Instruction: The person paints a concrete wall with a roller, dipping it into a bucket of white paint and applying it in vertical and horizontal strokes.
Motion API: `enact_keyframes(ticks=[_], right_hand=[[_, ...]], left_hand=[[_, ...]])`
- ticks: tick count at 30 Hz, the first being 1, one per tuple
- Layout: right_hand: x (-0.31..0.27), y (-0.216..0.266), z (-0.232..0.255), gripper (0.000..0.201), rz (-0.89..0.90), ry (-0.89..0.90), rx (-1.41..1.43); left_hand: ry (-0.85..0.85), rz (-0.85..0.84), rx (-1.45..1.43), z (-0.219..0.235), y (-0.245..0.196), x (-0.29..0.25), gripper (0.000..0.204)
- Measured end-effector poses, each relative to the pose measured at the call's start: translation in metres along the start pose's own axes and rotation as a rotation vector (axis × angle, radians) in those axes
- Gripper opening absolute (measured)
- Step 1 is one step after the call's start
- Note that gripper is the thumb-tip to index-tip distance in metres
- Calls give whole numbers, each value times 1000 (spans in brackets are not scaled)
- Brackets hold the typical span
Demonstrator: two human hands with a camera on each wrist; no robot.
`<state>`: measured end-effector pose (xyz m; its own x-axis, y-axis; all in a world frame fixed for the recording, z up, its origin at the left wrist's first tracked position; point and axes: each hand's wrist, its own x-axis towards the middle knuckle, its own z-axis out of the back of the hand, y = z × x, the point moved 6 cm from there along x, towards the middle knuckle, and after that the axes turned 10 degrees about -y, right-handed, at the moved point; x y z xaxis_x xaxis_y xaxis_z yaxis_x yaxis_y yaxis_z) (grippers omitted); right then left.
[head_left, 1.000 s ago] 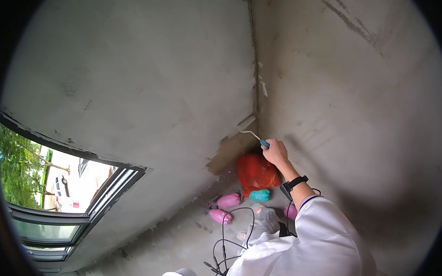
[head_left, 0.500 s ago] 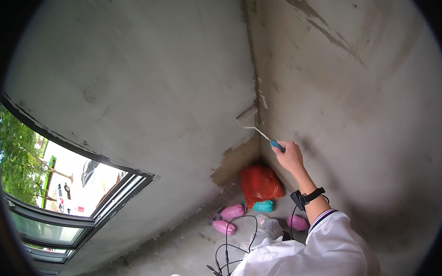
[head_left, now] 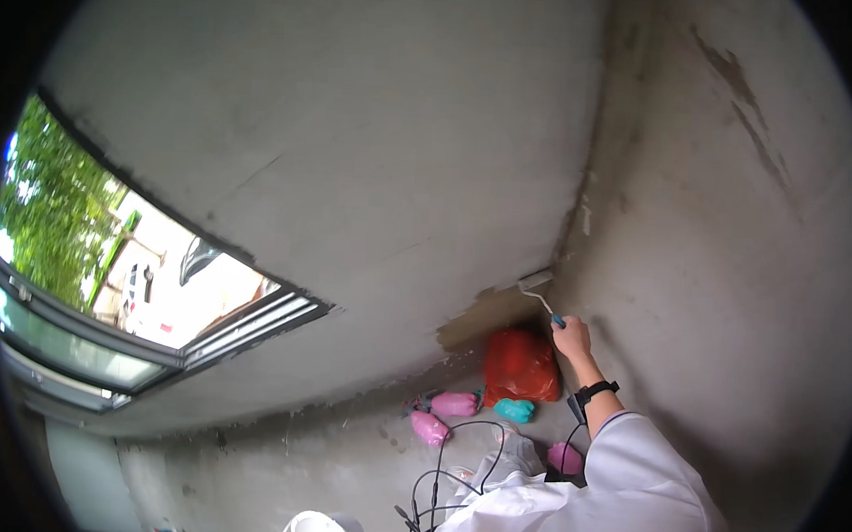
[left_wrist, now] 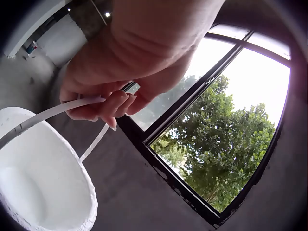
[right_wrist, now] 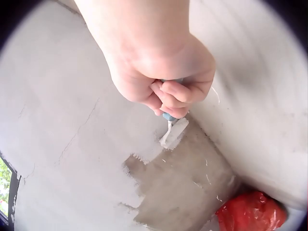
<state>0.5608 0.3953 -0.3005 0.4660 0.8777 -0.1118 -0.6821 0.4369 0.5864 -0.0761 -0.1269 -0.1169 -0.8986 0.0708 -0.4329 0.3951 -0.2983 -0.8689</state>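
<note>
Right hand [right_wrist: 161, 72]: fingers round roller [right_wrist: 177, 133], above red bag [right_wrist: 252, 212]
Left hand [left_wrist: 122, 67]: fingers round bucket handle [left_wrist: 53, 111]
Rolling: best soft and flat

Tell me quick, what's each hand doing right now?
Left hand: closed, fingers curled round the white bucket's handle.
Right hand: closed, fingers wrapped round the paint roller's blue handle.

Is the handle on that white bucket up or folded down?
Up: the left hand grips the handle above the bucket, and one side of it runs down to the rim.
</note>
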Motion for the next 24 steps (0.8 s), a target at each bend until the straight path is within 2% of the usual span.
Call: enact_keyframes(ticks=[2,3,6,9,11,17,19,21,23,24], right_hand=[[-20,14,-6,26,98,60,-74],[-40,33,4,25,123,76,-152],[-108,83,23,25,377,104,-124],[-164,114,30,30,625,227,107],[-200,145,46,29,724,358,222],[-291,251,85,28,1106,527,233],[-310,276,80,27,1167,553,214],[-333,297,65,27,1125,762,207],[-356,320,53,25,1108,843,210],[-367,330,47,25,1133,829,160]], left_hand=[[86,29,-5,21,13,31,24],[-69,-108,-14,-12,-4,-5,27],[36,-107,-5,-48,-21,-16,19],[107,-118,15,-79,-22,-5,25],[134,-113,36,-99,-23,6,24],[361,-251,47,-174,-44,14,25],[440,-254,11,-194,-49,18,24],[496,-274,-27,-209,-59,11,25],[550,-284,-46,-216,-68,4,25],[591,-300,-49,-219,-72,1,25]])
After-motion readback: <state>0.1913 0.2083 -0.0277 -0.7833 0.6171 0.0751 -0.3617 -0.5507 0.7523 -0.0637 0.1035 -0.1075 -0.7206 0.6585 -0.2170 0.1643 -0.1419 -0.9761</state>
